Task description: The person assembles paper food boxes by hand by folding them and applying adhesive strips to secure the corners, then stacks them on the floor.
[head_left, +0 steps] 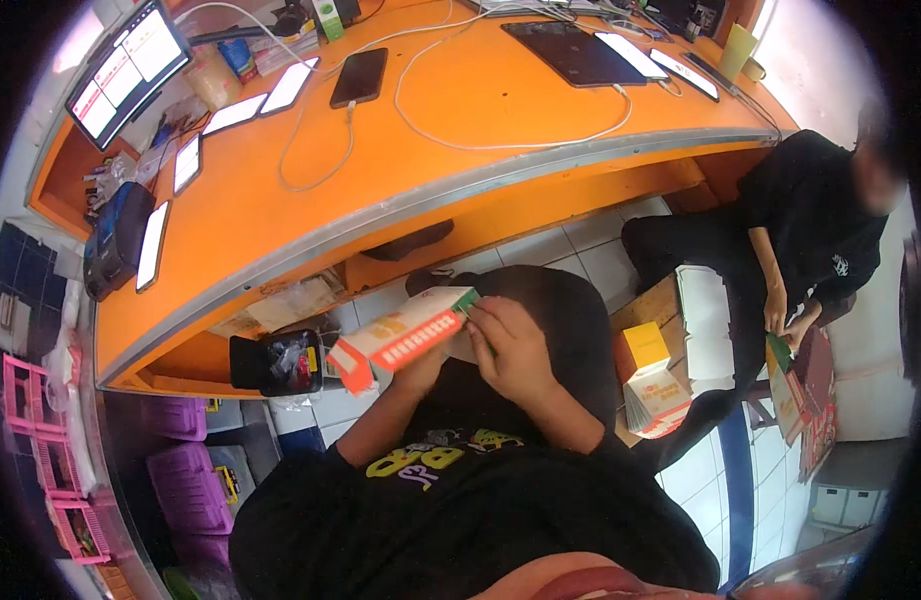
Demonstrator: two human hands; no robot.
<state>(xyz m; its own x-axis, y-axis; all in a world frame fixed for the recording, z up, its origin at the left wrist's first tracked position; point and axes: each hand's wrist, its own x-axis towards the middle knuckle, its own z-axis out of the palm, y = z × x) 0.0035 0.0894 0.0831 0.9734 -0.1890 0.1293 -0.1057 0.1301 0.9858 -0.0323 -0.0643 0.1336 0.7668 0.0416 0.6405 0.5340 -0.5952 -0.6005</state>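
Note:
A long cardboard box (pixel 405 328) in cream and red hangs tilted over my lap, its green end toward the right. My left hand (pixel 420 372) supports it from below and behind, with most of the fingers hidden by the carton. At the green end, the fingers of my right hand (pixel 510 345) are closed on the edge near the flap. The opposite end has a red flap (pixel 354 368) sticking out. To the right of my knee stand a yellow box (pixel 642 348) and a stack of folded cream and red cartons (pixel 656 402).
An orange desk (pixel 450 90) ahead holds several phones, a dark tablet (pixel 570 52) and white cables. At the right a seated person (pixel 800 230) handles a green and cream carton (pixel 780 365). White sheets (pixel 705 325) lie between us. Purple bins (pixel 190 490) stand at left.

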